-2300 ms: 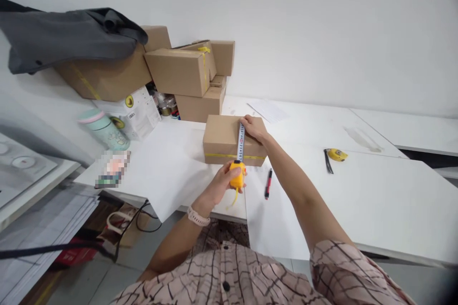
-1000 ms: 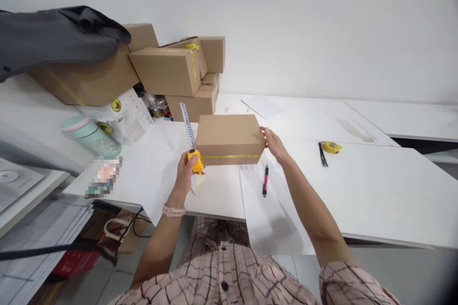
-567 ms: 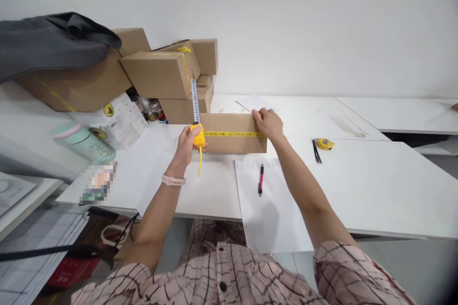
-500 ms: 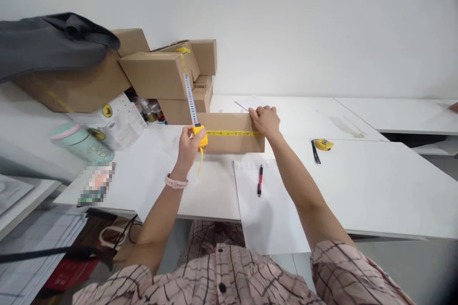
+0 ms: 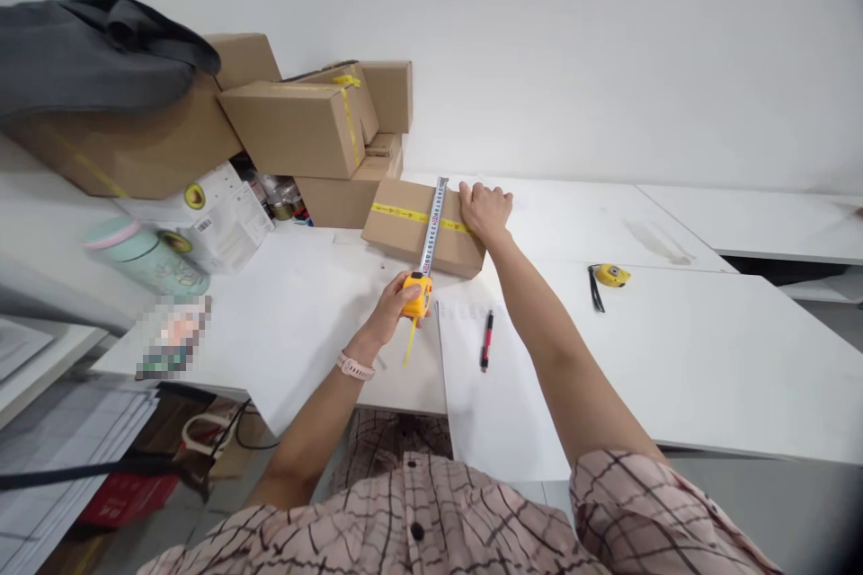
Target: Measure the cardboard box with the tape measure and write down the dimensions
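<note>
My left hand is closed around a yellow tape measure, with a short yellow strap hanging below it. Its extended blade runs away from me across a cardboard box banded with yellow tape. The box sits at an angle on the white table, and the blade's tip reaches about its far edge. My right hand grips the box's right end, its fingers curled over the far side; the fingertips are partly hidden. Nearer to me, a red and black pen lies on white paper.
Cardboard boxes are stacked at the back left. Beside them are an avocado-printed box and a mint bottle. A second yellow tape measure with a black strap lies at the right. Dark fabric covers a box at far left.
The box has turned, its right end coming nearer to me. My left hand has moved right and toward me with the tape measure, and the blade now lies across the box.
</note>
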Motion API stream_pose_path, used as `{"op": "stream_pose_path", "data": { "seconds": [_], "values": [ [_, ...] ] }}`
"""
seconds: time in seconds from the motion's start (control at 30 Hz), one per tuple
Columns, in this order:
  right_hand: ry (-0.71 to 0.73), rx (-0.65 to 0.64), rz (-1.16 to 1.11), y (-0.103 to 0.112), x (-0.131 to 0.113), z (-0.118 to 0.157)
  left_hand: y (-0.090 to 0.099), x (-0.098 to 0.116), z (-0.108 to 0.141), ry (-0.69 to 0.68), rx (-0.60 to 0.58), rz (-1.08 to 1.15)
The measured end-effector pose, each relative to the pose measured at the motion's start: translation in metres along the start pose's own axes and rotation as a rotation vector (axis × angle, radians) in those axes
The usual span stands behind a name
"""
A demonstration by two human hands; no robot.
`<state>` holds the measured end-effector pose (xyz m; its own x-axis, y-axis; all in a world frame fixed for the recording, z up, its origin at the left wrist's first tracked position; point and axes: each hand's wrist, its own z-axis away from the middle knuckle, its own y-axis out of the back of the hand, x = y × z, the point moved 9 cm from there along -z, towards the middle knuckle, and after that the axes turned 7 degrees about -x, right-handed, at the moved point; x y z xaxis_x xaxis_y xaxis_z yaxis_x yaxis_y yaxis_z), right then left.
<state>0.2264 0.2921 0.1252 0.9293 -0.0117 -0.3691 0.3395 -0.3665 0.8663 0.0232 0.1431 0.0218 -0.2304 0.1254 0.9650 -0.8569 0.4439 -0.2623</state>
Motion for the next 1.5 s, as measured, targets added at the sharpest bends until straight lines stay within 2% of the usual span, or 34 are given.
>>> {"op": "stream_pose_path", "data": {
  "seconds": [0.17, 0.3, 0.43, 0.6, 0.73, 1.0, 1.13, 1.3, 1.5],
  "values": [
    [0.005, -0.021, 0.07, -0.001, -0.004, -0.005, 0.011, -0.006, 0.01, 0.034, -0.018, 0.037],
    [-0.005, -0.096, 0.105, -0.005, -0.01, -0.01, 0.015, -0.008, 0.012, 0.029, -0.018, 0.067],
    [0.053, -0.156, 0.14, -0.01, -0.022, -0.009, 0.018, -0.011, 0.01, 0.025, -0.044, 0.065],
    [0.074, -0.157, 0.172, -0.013, -0.033, -0.006, 0.032, -0.02, 0.013, 0.037, -0.083, 0.079],
    [0.036, -0.115, 0.158, -0.011, -0.036, -0.005, 0.038, -0.024, 0.019, 0.034, -0.082, 0.103],
    [0.023, -0.069, 0.099, -0.008, -0.036, -0.001, 0.01, -0.033, 0.021, 0.063, -0.054, 0.132],
    [0.017, -0.063, 0.097, -0.007, -0.037, 0.0, 0.004, -0.037, 0.021, 0.061, -0.051, 0.133],
    [-0.031, -0.123, 0.099, -0.007, -0.036, -0.001, 0.001, -0.044, 0.024, 0.038, -0.058, 0.113],
    [-0.048, -0.248, 0.075, -0.002, -0.032, -0.007, -0.016, -0.049, 0.031, -0.012, -0.07, 0.049]
  ]
}}
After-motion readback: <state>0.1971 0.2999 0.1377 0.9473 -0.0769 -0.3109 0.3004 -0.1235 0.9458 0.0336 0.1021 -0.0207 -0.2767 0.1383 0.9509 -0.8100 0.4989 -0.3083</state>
